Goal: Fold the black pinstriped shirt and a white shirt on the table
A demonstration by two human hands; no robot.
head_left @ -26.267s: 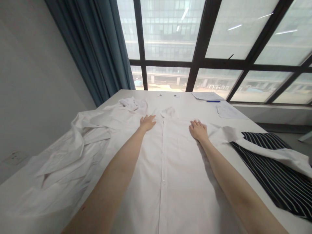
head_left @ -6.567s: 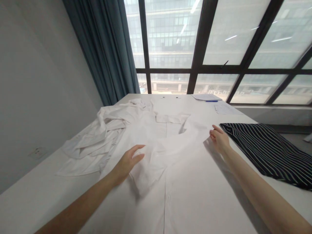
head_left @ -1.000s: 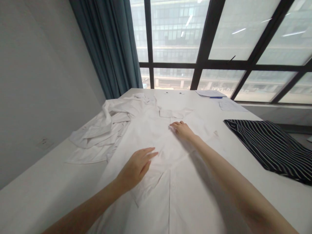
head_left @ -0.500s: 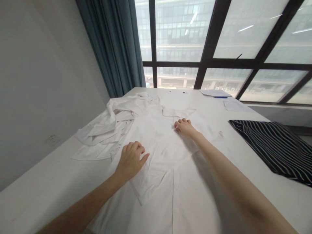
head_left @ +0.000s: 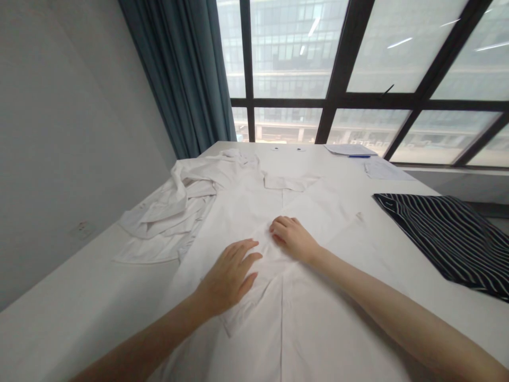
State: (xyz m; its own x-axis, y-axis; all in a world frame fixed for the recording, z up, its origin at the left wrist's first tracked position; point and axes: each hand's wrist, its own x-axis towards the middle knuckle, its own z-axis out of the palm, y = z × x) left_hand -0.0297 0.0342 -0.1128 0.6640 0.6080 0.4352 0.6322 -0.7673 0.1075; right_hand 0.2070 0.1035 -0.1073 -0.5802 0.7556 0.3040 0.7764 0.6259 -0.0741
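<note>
A white shirt (head_left: 302,212) lies spread on the white table (head_left: 59,297), collar toward the window, with both sleeves folded in over its middle. My left hand (head_left: 230,276) rests flat on a folded sleeve, fingers stretched out. My right hand (head_left: 292,236) sits just beyond it on the fabric, knuckles up and fingers curled down onto the cloth. The two hands are close together near the shirt's centre line.
A second crumpled white garment (head_left: 170,212) lies at the left of the shirt. A black striped garment (head_left: 445,239) lies at the right. Papers (head_left: 382,170) and a blue pen (head_left: 358,156) sit at the far edge by the window. A blue curtain (head_left: 186,79) hangs at the back left.
My right hand has drawn back toward me along the shirt's middle. My left hand has opened from curled to flat and shifted slightly right, ending close to the right hand.
</note>
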